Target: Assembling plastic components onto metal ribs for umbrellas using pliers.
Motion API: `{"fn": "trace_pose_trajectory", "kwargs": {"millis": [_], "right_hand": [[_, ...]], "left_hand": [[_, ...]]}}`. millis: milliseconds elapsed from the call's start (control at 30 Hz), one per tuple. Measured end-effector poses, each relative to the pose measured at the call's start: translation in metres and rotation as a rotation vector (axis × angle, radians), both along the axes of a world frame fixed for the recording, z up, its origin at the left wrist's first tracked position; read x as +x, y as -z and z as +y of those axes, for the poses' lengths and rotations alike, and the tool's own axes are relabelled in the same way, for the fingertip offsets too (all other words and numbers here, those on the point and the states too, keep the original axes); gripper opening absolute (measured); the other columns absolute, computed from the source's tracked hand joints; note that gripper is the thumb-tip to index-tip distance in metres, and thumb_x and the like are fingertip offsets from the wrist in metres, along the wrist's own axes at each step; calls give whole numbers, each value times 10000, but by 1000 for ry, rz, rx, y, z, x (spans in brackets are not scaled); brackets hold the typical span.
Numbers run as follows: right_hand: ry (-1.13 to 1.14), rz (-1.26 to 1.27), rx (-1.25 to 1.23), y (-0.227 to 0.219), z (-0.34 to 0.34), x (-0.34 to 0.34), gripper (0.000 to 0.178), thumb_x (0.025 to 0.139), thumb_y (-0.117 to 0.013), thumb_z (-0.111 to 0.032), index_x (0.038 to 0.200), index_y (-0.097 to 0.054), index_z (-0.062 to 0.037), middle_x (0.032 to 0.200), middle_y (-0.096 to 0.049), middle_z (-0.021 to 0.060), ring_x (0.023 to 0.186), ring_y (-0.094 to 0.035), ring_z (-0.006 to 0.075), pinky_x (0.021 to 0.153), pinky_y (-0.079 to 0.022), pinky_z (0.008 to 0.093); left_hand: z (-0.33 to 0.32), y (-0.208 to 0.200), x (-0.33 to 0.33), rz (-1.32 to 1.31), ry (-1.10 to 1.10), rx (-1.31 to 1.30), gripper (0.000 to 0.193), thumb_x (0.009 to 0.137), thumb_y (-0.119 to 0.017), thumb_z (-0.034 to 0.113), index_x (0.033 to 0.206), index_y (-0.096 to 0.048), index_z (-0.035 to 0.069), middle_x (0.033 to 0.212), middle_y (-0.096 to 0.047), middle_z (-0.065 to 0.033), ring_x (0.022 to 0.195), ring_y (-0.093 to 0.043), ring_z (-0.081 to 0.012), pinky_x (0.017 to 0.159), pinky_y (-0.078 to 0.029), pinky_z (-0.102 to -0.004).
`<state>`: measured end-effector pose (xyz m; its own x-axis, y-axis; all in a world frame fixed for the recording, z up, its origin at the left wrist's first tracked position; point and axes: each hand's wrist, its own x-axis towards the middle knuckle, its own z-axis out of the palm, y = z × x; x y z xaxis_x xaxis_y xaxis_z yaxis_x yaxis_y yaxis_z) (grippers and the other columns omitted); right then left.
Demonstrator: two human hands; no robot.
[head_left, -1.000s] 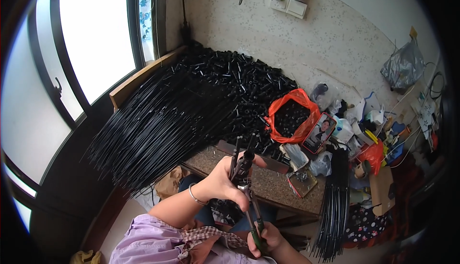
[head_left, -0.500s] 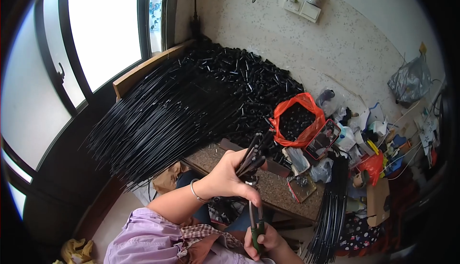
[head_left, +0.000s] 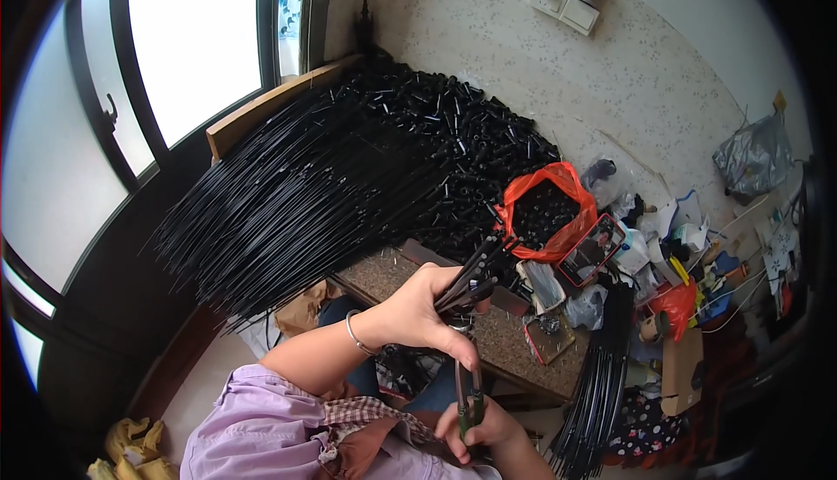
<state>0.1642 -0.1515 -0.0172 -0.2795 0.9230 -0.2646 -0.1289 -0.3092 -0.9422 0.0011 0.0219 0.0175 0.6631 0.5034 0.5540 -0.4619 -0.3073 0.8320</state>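
Note:
A small bundle of thin black rods [head_left: 478, 264] slants up out of my left hand [head_left: 427, 310], whose fingers are wrapped around it above the table's front edge. Lower down, my right hand [head_left: 495, 428] is closed on pliers [head_left: 465, 415] with dark green handles. The pliers' metal end points up toward my left thumb; its jaws are partly hidden by that hand, so I cannot tell what they touch. Long black rods [head_left: 270, 210] lie in a thick pile to the left. Behind them and to the right are heaped short black tubes [head_left: 453, 118].
On the speckled tabletop [head_left: 370, 272], a red plastic bag [head_left: 571, 185] holds small black pieces. Beside it stands a phone [head_left: 591, 251]. More long black rods [head_left: 602, 384] hang past the right side. Clutter and a cardboard box [head_left: 682, 371] lie farther right; a window [head_left: 192, 44] is at left.
The view has shifted slightly. The pliers' handles have turned a little in my right hand, while my left hand keeps its hold on the black rods.

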Motion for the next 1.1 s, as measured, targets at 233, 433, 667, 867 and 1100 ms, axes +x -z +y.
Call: {"fn": "trace_pose_trajectory", "kwargs": {"millis": [233,433,667,867,1100], "right_hand": [[486,-1280,986,-13,14,8,449,668,-656,-22,1077,-477,27,751,-575,108,655,-574,158,555,-452,277],[-177,637,-320,13,-1,6,427,787,-664,-269,995,-543,83,636,-599,119,485,-570,156,442,-451,258],[442,-967,728,-4,17,0,438,718,-632,-16,1110,-438,20,912,-563,147,770,-577,222,617,-464,296],[17,-327,125,4,-6,-16,285,874,-483,-57,1136,-446,52,918,-582,105,739,-595,201,740,-452,293],[-155,224,-70,-21,10,7,532,915,-456,-115,1361,-202,24,939,-586,169,747,-602,201,707,-473,305]], "left_hand": [[3,-3,-9,35,-260,32,696,408,-887,412,886,-560,26,644,-480,46,583,-444,-48,506,-339,-200],[5,6,-7,-42,43,-93,766,477,-871,400,1032,-524,1,772,-568,14,686,-478,-33,587,-407,-210],[0,-2,-9,108,-139,-34,722,413,-892,389,937,-561,19,659,-496,43,577,-443,-35,496,-333,-184],[0,-5,-7,-10,-102,-13,634,451,-889,324,915,-589,13,708,-514,13,619,-448,-53,515,-345,-214],[-2,-17,-13,129,-127,61,375,562,-842,182,780,-576,33,658,-551,13,575,-497,-59,507,-383,-201]]}}
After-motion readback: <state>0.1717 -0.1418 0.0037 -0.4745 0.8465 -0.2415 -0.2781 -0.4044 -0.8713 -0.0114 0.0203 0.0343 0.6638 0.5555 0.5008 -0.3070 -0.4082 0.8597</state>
